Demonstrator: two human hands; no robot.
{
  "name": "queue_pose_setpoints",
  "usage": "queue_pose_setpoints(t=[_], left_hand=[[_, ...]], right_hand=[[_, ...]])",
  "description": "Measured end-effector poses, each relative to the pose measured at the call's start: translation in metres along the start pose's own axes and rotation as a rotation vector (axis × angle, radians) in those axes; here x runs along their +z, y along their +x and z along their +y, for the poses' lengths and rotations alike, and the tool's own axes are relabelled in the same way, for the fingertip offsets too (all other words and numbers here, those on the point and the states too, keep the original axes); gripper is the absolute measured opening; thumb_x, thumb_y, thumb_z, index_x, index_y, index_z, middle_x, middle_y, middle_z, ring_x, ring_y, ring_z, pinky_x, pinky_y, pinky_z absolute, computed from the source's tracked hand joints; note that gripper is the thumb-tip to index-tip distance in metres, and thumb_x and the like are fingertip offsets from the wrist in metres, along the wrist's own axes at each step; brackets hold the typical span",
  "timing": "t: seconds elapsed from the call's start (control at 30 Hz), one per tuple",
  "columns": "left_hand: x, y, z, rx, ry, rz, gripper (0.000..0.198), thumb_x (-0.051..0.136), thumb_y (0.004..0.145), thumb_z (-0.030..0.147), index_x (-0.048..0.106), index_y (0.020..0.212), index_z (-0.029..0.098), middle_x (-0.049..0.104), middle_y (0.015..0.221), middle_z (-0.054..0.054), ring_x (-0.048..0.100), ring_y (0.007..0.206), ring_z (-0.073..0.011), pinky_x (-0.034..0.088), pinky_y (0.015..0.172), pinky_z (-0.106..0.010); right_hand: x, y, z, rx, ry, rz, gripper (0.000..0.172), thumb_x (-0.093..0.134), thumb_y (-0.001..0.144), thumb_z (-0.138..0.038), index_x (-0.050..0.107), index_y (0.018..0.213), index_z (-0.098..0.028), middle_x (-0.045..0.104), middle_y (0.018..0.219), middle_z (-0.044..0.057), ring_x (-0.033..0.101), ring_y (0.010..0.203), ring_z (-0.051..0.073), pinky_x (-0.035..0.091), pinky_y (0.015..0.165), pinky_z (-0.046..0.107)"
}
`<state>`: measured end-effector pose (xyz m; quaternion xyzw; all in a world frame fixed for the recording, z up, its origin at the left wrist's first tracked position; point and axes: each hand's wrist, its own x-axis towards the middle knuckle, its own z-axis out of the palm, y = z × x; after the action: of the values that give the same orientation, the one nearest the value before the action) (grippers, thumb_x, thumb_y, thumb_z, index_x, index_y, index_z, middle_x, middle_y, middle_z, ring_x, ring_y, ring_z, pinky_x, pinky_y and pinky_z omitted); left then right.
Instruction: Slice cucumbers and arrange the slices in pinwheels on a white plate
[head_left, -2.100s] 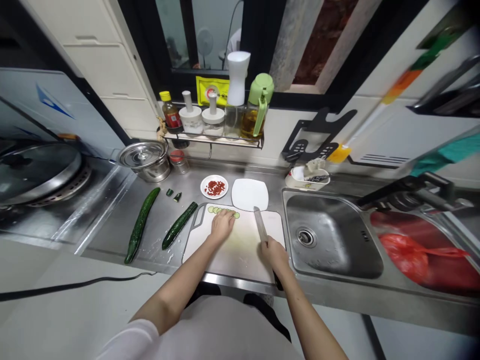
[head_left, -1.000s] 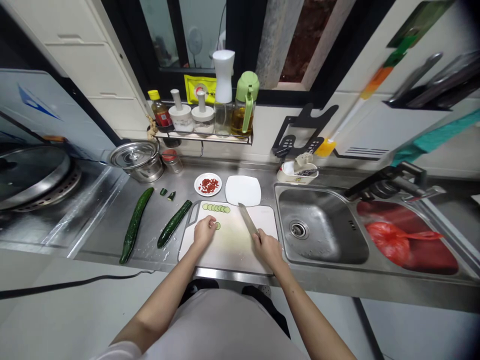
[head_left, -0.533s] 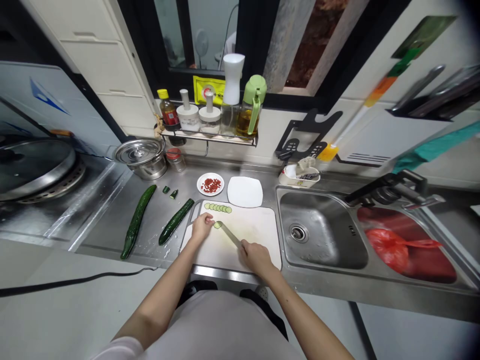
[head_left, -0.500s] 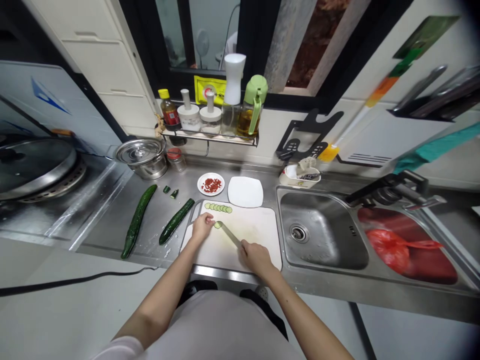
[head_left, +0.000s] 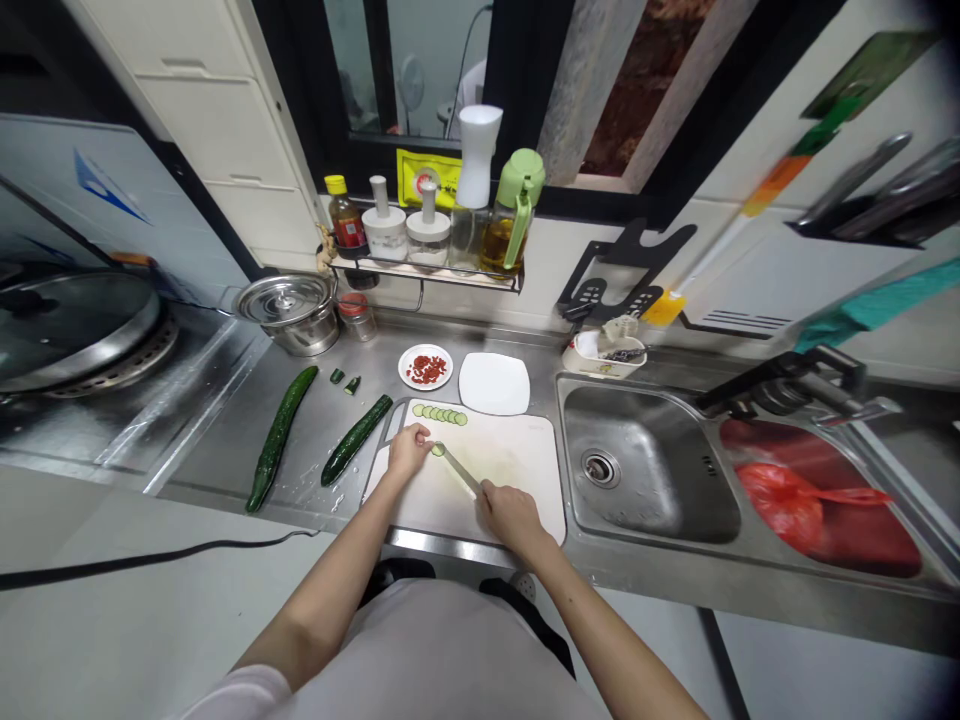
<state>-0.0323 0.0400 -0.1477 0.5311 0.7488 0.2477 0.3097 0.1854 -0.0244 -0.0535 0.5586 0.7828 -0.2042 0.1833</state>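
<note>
On the white cutting board (head_left: 517,490), a row of cucumber slices (head_left: 441,414) lies near the far edge. A single cucumber slice (head_left: 437,451) is below that row, at the tip of the kitchen knife (head_left: 460,472). My right hand (head_left: 514,515) is closed around the knife's handle, its blade pointing away and to the left. Just left of the single slice, my left hand (head_left: 410,449) has its fingers curled and pinched together; what is between them is too small to make out. A cut cucumber (head_left: 356,440) and a whole cucumber (head_left: 281,438) lie left of the board.
Behind the board stand a plate of chopped red pieces (head_left: 426,369) and a white square plate (head_left: 494,384). Cucumber ends (head_left: 352,384) lie on the steel counter. A sink (head_left: 645,460) adjoins at right; a lidded pot (head_left: 289,312) stands back left. Bottles line a shelf (head_left: 427,270).
The camera view has shifted slightly. Both hands, the knife and the single cucumber slice stay in nearly the same places on the board.
</note>
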Motion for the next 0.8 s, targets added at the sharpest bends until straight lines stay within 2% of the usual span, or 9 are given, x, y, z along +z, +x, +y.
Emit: queue_pose_setpoints(t=[0.27, 0.8], left_hand=[[0.0, 0.001, 0.0, -0.003, 0.007, -0.005, 0.015, 0.072, 0.072, 0.017, 0.067, 0.086, 0.019, 0.063, 0.074, 0.001, 0.059, 0.068, -0.0129, 0.039, 0.062, -0.024], [-0.001, 0.002, 0.001, -0.005, 0.002, -0.015, 0.015, 0.073, 0.072, 0.016, 0.068, 0.086, 0.019, 0.063, 0.073, 0.002, 0.059, 0.068, -0.0119, 0.04, 0.065, -0.022]], right_hand=[[0.0, 0.001, -0.003, -0.011, -0.028, -0.006, 0.032, 0.034, 0.098, -0.025, 0.057, 0.117, -0.016, 0.071, 0.099, 0.015, 0.067, 0.095, 0.026, 0.045, 0.075, 0.033], [-0.003, 0.005, -0.012, -0.011, -0.026, -0.049, 0.036, 0.036, 0.088, -0.007, 0.057, 0.117, -0.012, 0.07, 0.1, 0.016, 0.068, 0.097, 0.026, 0.048, 0.075, 0.032]])
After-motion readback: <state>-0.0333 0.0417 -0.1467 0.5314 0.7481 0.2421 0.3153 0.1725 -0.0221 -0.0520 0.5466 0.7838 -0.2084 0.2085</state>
